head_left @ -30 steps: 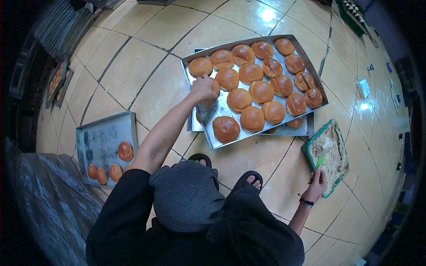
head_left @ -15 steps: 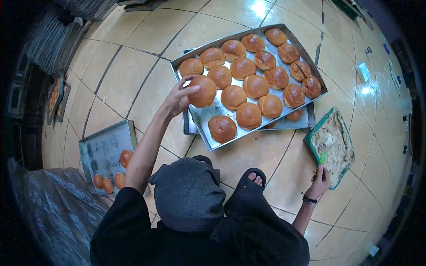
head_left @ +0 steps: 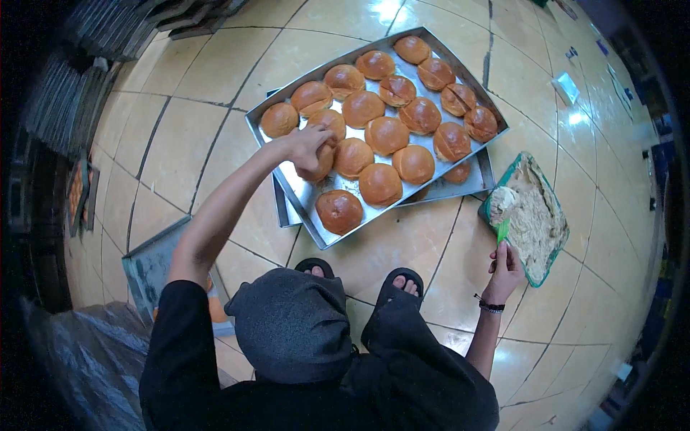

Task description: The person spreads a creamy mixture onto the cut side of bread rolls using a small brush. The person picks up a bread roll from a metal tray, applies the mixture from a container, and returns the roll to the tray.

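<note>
Change: left hand (head_left: pixel 310 146), curled round a bun (head_left: pixel 315 167), is down from mid-air at metal tray's (head_left: pixel 305 192) left side; bun apparently back in row. Right hand (head_left: pixel 505 263) grips green spatula (head_left: pixel 503 230) over cream tub (head_left: pixel 484 210).

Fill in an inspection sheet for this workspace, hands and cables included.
Surface: glossy tiled floor with dark joints.
Job's things: upper tray of buns, lying askew over a lower tray; green tub of pale paste.
Clutter: crumpled sheet at lower left; small pale block at upper right.
Left hand: fingers over a bun at the upper tray's left side; whether they grip it is unclear.
Right hand: holds a green tool at the tub.
Cables: nothing seen.
Surroundings: side tray at left, partly hidden by the forearm; stacked flat items at upper left.
</note>
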Available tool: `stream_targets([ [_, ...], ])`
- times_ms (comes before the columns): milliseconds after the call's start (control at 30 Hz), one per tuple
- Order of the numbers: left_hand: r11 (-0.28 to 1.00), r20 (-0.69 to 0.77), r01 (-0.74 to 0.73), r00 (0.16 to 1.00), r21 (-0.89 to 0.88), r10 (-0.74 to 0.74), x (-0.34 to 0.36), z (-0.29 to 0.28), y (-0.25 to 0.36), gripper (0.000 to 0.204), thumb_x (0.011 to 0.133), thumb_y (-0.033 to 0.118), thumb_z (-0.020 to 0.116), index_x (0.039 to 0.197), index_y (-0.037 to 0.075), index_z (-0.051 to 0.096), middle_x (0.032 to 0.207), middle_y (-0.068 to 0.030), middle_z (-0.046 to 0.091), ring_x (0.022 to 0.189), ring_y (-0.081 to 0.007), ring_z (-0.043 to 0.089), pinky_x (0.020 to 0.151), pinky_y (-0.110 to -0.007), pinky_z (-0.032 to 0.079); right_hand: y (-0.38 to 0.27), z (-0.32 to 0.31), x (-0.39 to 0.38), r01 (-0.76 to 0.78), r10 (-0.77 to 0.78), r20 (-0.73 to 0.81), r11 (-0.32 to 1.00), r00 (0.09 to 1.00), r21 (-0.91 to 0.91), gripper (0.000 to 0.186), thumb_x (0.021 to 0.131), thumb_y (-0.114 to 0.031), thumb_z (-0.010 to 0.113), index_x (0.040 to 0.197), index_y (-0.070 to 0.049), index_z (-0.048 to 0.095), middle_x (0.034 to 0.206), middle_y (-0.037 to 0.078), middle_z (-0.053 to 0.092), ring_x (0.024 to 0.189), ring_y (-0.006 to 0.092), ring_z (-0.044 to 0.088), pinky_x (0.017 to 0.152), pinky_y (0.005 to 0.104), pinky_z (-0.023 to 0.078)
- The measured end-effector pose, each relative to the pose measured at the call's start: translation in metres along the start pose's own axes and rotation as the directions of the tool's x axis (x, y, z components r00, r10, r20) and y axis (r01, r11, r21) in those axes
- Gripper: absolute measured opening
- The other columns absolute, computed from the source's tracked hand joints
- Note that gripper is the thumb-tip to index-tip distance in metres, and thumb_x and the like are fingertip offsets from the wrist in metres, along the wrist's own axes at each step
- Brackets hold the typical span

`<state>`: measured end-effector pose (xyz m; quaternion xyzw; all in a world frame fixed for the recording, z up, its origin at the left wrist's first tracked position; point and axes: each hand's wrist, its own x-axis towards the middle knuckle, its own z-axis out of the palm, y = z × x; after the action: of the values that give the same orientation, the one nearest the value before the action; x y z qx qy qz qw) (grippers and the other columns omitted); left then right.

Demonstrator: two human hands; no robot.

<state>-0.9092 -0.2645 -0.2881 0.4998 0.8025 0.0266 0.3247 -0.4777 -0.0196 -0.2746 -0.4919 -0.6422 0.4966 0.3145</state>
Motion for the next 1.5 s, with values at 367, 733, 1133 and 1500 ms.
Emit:
stream_targets([
  [367, 0.657, -0.180, -0.042, 0.973, -0.753, -0.145, -0.039, 0.001, -0.032, 0.066, 0.064, 0.026, 0.085, 0.118, 0.003, 0.056, 0.108, -0.0155, 0.062, 0.096, -0.0246, 0.065, 0.085, -0.035, 0.053, -0.015, 0.011, -0.007, 0.105, -0.098, 0.118, 0.993, 0.988, -0.054, 0.020, 0.091, -0.014, 0.067, 0.101, 0.003, 0.069, 0.074, 0.003, 0.064, 0.061, 0.0063, 0.056, 0.055, 0.0201, 0.043],
  [733, -0.530, -0.190, -0.274, 0.960, -0.802, -0.208, -0.027, 0.060, 0.080, 0.044, 0.084, 0.016, 0.066, 0.121, -0.004, 0.052, 0.113, -0.0149, 0.063, 0.107, -0.0240, 0.063, 0.095, -0.039, 0.052, -0.106, 0.074, -0.029, 0.529, -0.440, 0.418, 0.839, 0.795, -0.124, 0.012, 0.080, -0.011, 0.075, 0.089, -0.004, 0.073, 0.076, 0.008, 0.071, 0.063, 0.0165, 0.060, 0.064, 0.0298, 0.038],
  [1133, -0.633, -0.260, -0.244, 0.963, -0.734, -0.070, -0.051, 0.060, 0.131, 0.052, 0.089, 0.025, 0.059, 0.131, -0.003, 0.043, 0.122, -0.0150, 0.059, 0.110, -0.0268, 0.061, 0.099, -0.042, 0.049, -0.129, 0.101, -0.033, 0.721, -0.470, 0.557, 0.547, 0.685, -0.425, 0.015, 0.083, -0.023, 0.065, 0.081, -0.010, 0.072, 0.073, 0.011, 0.068, 0.065, 0.0285, 0.063, 0.062, 0.0395, 0.040],
  [1500, -0.103, -0.293, -0.383, 0.830, -0.918, -0.475, -0.046, 0.065, 0.156, 0.049, 0.078, 0.017, 0.080, 0.116, -0.004, 0.058, 0.107, -0.0116, 0.066, 0.095, -0.0177, 0.066, 0.084, -0.032, 0.055, -0.133, 0.108, -0.045, 0.694, -0.468, 0.524, 0.586, 0.712, -0.420, 0.014, 0.081, -0.022, 0.067, 0.077, -0.009, 0.072, 0.069, 0.012, 0.066, 0.064, 0.0314, 0.063, 0.061, 0.0424, 0.046],
])
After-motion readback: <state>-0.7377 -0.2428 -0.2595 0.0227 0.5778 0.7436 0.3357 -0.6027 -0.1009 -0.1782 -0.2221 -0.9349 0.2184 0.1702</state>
